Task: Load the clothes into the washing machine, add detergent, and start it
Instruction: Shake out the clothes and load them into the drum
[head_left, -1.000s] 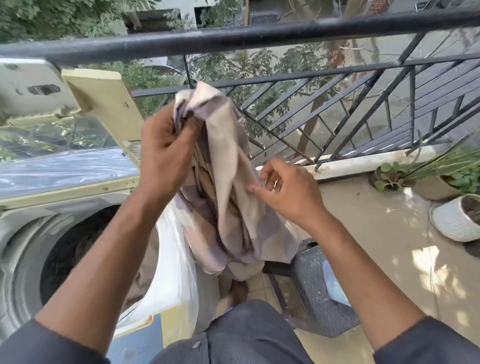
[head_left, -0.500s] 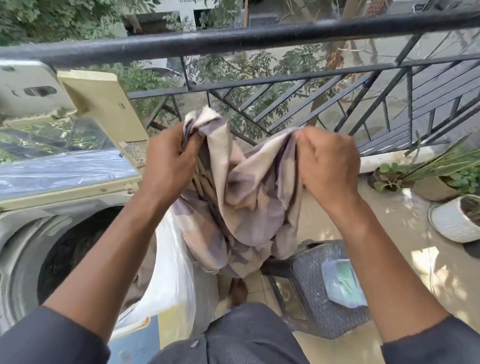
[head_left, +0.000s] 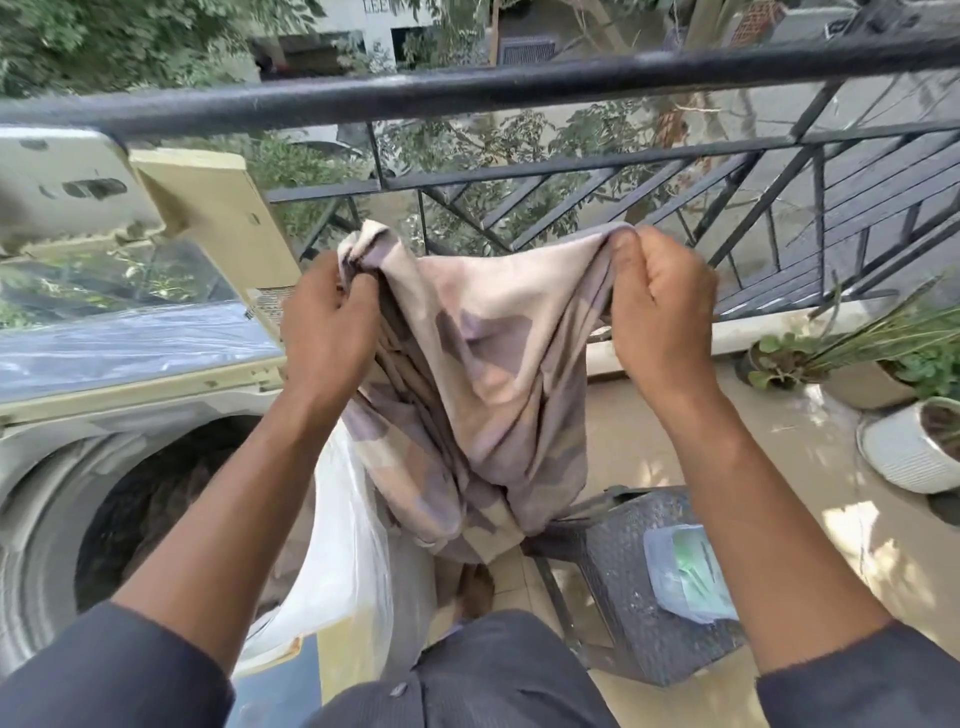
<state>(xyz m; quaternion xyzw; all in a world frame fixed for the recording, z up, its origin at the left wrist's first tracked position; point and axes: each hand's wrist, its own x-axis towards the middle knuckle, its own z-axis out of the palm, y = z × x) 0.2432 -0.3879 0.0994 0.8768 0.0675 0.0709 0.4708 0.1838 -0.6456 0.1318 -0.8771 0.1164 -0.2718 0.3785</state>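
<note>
A beige and mauve patterned garment (head_left: 483, 384) hangs between my hands in front of the railing. My left hand (head_left: 327, 332) grips its bunched left end, and my right hand (head_left: 660, 317) pinches its upper right edge. The cloth droops down to just above the stool. The top-loading washing machine (head_left: 47, 488) stands at the lower left with its lid (head_left: 124, 343) raised; dark clothes lie in its drum (head_left: 156, 499). A clear detergent pouch (head_left: 685, 577) with green print lies on the dark woven stool (head_left: 618, 582) at lower right.
A black metal railing (head_left: 467, 88) runs across the top, close in front of my hands. Potted plants (head_left: 914, 441) stand on the balcony floor at the right. White plastic wrap (head_left: 343, 545) hangs over the machine's right side. A cardboard piece (head_left: 218, 228) leans beside the lid.
My right hand rose from the garment's middle, took hold of its right edge and pulled it rightward, spreading the cloth. My left hand dropped somewhat, holding its end.
</note>
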